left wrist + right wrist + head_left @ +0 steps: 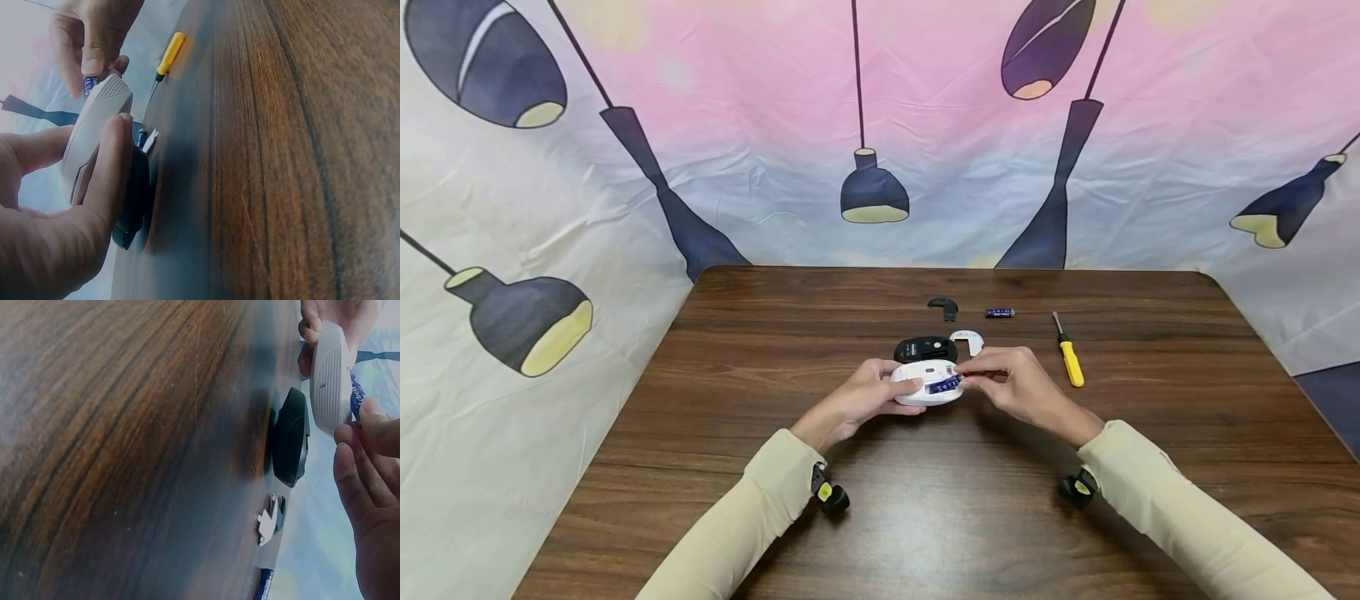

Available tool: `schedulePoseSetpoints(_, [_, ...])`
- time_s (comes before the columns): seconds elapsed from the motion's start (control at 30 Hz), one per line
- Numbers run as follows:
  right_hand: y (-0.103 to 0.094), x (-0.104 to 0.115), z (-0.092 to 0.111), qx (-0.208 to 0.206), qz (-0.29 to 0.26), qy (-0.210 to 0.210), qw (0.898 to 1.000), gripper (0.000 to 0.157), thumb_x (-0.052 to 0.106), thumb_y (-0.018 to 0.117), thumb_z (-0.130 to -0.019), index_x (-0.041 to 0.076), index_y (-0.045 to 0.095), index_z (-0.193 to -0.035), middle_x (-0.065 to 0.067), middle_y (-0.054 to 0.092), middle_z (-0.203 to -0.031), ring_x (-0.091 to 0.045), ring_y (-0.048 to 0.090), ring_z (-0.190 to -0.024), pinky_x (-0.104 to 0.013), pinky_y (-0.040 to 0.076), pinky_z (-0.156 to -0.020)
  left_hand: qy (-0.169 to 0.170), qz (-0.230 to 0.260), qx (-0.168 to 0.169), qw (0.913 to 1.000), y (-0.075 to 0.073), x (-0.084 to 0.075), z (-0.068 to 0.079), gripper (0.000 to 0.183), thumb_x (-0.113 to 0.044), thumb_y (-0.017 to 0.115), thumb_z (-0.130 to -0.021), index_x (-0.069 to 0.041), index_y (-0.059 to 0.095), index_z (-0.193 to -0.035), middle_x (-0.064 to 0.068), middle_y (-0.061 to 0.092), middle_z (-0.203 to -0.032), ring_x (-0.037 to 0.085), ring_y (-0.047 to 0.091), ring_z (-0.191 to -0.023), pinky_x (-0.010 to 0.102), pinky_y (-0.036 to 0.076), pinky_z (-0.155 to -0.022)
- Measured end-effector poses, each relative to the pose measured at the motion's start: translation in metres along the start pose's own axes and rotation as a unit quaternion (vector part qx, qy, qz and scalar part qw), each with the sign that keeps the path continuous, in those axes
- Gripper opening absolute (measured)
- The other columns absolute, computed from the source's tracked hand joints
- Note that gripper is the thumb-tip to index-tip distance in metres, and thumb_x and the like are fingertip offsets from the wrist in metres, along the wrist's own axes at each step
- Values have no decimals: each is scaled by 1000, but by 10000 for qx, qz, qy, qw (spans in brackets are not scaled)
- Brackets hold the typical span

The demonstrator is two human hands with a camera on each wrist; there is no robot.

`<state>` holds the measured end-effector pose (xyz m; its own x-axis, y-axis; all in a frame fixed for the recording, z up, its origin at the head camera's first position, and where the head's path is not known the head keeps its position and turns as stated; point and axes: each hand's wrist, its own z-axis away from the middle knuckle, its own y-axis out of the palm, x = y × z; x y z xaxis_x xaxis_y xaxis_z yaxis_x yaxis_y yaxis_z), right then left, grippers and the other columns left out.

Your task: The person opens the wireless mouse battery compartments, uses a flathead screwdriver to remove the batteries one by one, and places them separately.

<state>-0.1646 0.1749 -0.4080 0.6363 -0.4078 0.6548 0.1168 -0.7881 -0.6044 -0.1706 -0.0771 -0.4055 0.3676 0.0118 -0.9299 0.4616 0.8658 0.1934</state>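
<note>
My left hand (854, 397) grips a white computer mouse (916, 372) above the table, its underside turned up. A blue AAA-looking battery (943, 385) lies slanted at the mouse's battery slot, one end sticking up. Thumb and fingers of my right hand (1018, 383) pinch that raised end; in the right wrist view the thumb covers part of the battery (357, 394). Just behind the white mouse, a black mouse (913, 350) rests underside up on the table. Beside it lies a white curved battery cover (973, 341).
Farther back on the wooden table (760, 333) are a black curved cover (946, 307) and a second blue battery (1000, 313). A screwdriver with a yellow handle (1072, 363) lies to the right. Behind the table hangs a printed cloth (790, 192).
</note>
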Motion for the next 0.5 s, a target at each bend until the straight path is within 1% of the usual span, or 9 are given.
schedulePoseSetpoints(0.1, [-1, -1, 1, 30, -58, -36, 10000, 22, -8, 80, -82, 5, 81, -99, -2, 76, -93, -9, 60, -69, -22, 51, -52, -2, -23, -13, 10000, 0, 0, 0, 34, 4, 58, -99, 20, 48, -127, 25, 64, -112, 23, 69, -91, 34, 61, -90])
schedulePoseSetpoints(0.23, [-3, -2, 1, 0, -57, -68, 10000, 21, -10, 78, -82, 6, 82, -96, -2, 75, -90, -8, 56, -66, -20, 47, -50, -17, -66, -52, 10000, 1, 0, 0, 34, 3, 59, -99, 20, 49, -127, 25, 63, -112, 23, 69, -90, 34, 61, -89])
schedulePoseSetpoints(0.4, [-10, -2, 3, -106, -13, 94, 9999, 20, -10, 78, -82, 4, 82, -96, -2, 74, -86, -7, 51, -61, -19, 42, -46, -42, -82, -114, 9999, 1, 0, 1, 35, 4, 59, -99, 20, 48, -128, 25, 63, -112, 22, 69, -88, 35, 61, -89])
schedulePoseSetpoints(0.5, [-15, -3, 4, -203, -44, 245, 9995, 18, -9, 79, -83, 4, 82, -96, -3, 75, -88, -10, 55, -61, -20, 44, -47, -43, -76, -125, 9999, 0, 0, 2, 36, 4, 59, -99, 20, 48, -128, 25, 63, -112, 22, 69, -88, 35, 61, -89])
